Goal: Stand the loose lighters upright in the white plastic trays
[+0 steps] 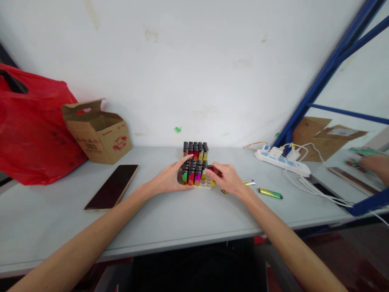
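A white tray [206,184] filled in part with upright coloured lighters stands on the table in front of me. My left hand [170,176] is curved around its left side, one finger along the back and another at the front edge. At the tray's right side my right hand [226,176] pinches a lighter [213,183], which is mostly covered by the fingers. Several bare slots show at the tray's front right. Right behind stands a second block of lighters [196,151] with black tops. A yellow-green lighter [270,193] lies flat to the right, with others partly hidden behind my right wrist.
On the left lie a phone [112,187], an open cardboard box [100,136] and a red plastic bag [39,125]. A white power strip [282,162] with cables sits on the right by a blue metal frame [328,73]. Another person's hand [377,166] is beyond it.
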`<state>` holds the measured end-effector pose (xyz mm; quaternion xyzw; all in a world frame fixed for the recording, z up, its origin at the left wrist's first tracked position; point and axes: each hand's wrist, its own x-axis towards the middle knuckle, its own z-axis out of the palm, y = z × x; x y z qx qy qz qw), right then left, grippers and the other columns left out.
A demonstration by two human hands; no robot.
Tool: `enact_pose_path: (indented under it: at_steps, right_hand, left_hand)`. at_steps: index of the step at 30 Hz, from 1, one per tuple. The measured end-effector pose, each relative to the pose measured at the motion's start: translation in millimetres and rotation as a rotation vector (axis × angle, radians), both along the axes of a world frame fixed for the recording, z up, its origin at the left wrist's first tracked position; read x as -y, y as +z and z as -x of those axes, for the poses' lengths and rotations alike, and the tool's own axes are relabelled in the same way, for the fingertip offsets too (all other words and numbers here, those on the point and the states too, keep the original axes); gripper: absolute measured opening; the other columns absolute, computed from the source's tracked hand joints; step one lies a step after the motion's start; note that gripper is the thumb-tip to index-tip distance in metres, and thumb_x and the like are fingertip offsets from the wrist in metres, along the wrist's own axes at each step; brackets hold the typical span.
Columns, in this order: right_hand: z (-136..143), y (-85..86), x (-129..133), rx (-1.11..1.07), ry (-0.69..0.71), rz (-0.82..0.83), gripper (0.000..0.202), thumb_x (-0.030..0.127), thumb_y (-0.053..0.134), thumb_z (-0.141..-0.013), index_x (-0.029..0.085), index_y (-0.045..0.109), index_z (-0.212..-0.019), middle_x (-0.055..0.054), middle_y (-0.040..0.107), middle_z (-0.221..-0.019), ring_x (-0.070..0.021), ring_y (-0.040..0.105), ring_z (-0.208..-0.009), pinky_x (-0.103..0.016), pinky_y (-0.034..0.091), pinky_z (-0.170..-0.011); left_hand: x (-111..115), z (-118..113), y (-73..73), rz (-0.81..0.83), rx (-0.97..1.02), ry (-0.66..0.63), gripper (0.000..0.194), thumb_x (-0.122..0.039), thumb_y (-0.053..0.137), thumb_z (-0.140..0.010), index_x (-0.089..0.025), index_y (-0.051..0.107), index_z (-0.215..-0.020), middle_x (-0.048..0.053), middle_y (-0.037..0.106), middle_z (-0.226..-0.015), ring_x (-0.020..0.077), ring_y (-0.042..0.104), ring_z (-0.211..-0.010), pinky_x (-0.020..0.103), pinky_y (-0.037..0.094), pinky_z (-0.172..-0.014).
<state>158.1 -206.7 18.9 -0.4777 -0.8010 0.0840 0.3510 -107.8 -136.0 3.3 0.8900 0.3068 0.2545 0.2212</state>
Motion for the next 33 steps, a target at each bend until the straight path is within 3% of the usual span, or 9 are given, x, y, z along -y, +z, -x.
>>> enact_pose_path:
  at_steps: [7,12,16,20,22,24,27,30,33]
  right_hand:
    - [0.3,-6.8,-6.3,-0.062,0.011,0.140,0.046,0.061,0.053,-0.102,0.022,0.059,-0.079,-0.002,0.072,-0.068,-0.0160,0.063,-0.059,-0.025,0.042,-0.059]
    - [-7.1,-8.8,-9.8,0.178,0.034,0.063,0.041,0.055,0.050,-0.107,0.021,0.065,-0.089,-0.004,0.074,-0.073,-0.0175,0.065,-0.062,-0.026,0.040,-0.061]
    - [0.4,-7.5,-6.8,0.406,-0.060,0.051,0.039,0.054,0.048,-0.108,0.020,0.067,-0.107,-0.007,0.076,-0.081,-0.0199,0.067,-0.067,-0.027,0.035,-0.061]
    - [2.4,-1.1,-2.7,0.435,-0.104,0.075,0.047,0.059,0.044,-0.108,0.021,0.068,-0.096,-0.005,0.074,-0.078,-0.0199,0.066,-0.068,-0.027,0.034,-0.062]
    - [-8.4,3.2,-4.0,0.319,-0.112,0.061,0.051,0.053,0.032,-0.112,0.021,0.067,-0.093,-0.003,0.072,-0.077,-0.0187,0.066,-0.069,-0.027,0.038,-0.066]
    - [-27.6,5.5,-8.8,0.196,-0.226,0.008,0.053,0.045,0.024,-0.114,0.021,0.067,-0.096,-0.003,0.072,-0.078,-0.0186,0.066,-0.072,-0.027,0.041,-0.071]
    - [-62.3,1.5,-19.9,0.201,-0.500,-0.022,0.038,0.041,0.040,-0.110,0.018,0.069,-0.102,-0.007,0.073,-0.083,-0.0219,0.068,-0.079,-0.030,0.044,-0.076]
    - [-86.8,-8.2,-28.5,0.329,-0.598,0.145,0.029,0.038,0.060,-0.103,0.013,0.070,-0.115,-0.013,0.077,-0.100,-0.0256,0.071,-0.096,-0.031,0.047,-0.085]
    - [-92.8,-12.9,-31.1,0.366,-0.571,0.327,0.033,0.036,0.063,-0.102,0.012,0.072,-0.121,-0.016,0.079,-0.109,-0.0265,0.072,-0.104,-0.031,0.049,-0.090]
  left_hand:
    - [-0.7,0.0,0.7,0.011,-0.002,-0.020,0.108,-0.052,0.085,-0.075,-0.026,0.026,-0.162,0.012,0.059,-0.151,0.0353,0.063,-0.132,0.046,0.052,-0.110]
    - [-0.7,-0.3,1.0,0.012,0.025,-0.040,0.104,-0.049,0.084,-0.076,-0.026,0.029,-0.161,0.012,0.060,-0.151,0.0341,0.062,-0.134,0.046,0.051,-0.113]
    - [-0.7,-0.2,0.8,0.012,0.029,-0.043,0.105,-0.050,0.085,-0.075,-0.026,0.029,-0.161,0.011,0.059,-0.152,0.0336,0.061,-0.135,0.044,0.051,-0.113]
    - [-0.7,0.4,0.0,0.015,0.001,-0.010,0.108,-0.051,0.086,-0.075,-0.027,0.027,-0.162,0.010,0.062,-0.149,0.0338,0.064,-0.131,0.045,0.052,-0.110]
    - [-0.5,0.6,0.1,0.014,0.000,-0.012,0.109,-0.052,0.085,-0.076,-0.027,0.025,-0.163,0.011,0.061,-0.150,0.0343,0.063,-0.132,0.046,0.052,-0.111]
    - [-0.3,0.6,0.6,0.015,0.001,-0.023,0.108,-0.053,0.084,-0.077,-0.028,0.024,-0.163,0.011,0.060,-0.151,0.0346,0.062,-0.133,0.047,0.051,-0.112]
    - [0.0,0.6,1.4,0.027,-0.014,-0.018,0.109,-0.055,0.084,-0.077,-0.029,0.023,-0.164,0.011,0.060,-0.151,0.0351,0.062,-0.134,0.048,0.050,-0.113]
    - [0.1,0.9,1.7,0.030,-0.020,-0.006,0.110,-0.054,0.085,-0.077,-0.030,0.023,-0.164,0.011,0.060,-0.151,0.0355,0.062,-0.134,0.048,0.050,-0.113]
    - [-0.1,1.4,1.5,0.024,-0.015,-0.008,0.111,-0.055,0.085,-0.076,-0.030,0.022,-0.165,0.010,0.059,-0.152,0.0355,0.061,-0.134,0.048,0.050,-0.113]
